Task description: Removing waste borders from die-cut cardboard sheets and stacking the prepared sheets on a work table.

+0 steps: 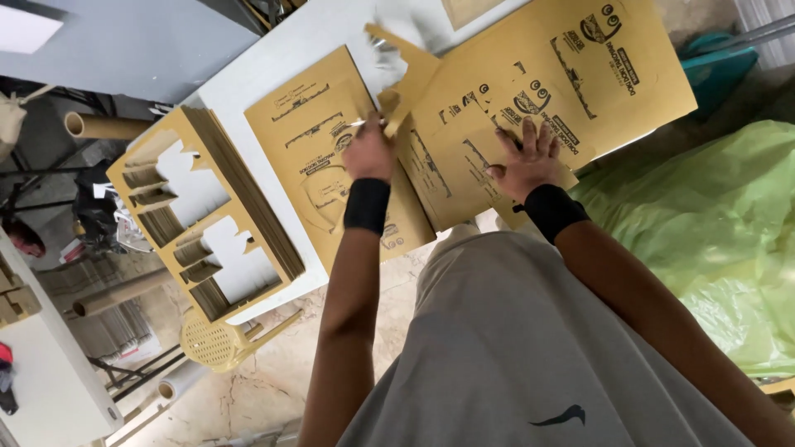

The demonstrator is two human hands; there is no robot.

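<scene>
My left hand (pixel 367 151) grips a strip of yellow-brown cardboard (pixel 407 83) that lifts off a printed die-cut sheet (pixel 306 136) on the white table (pixel 273 62). My right hand (pixel 526 159) lies flat, fingers spread, on another printed cardboard sheet (pixel 464 132) beside it. Both wrists carry black bands. A larger printed sheet (pixel 596 66) lies further back on the right.
A thick stack of cut-out cardboard frames (pixel 207 211) sits at the table's left end. Cardboard tubes (pixel 103 126) and a yellow plastic stool (pixel 219 339) stand below it. A green plastic sheet (pixel 704 223) bulges at the right. Another white table (pixel 50 372) is at lower left.
</scene>
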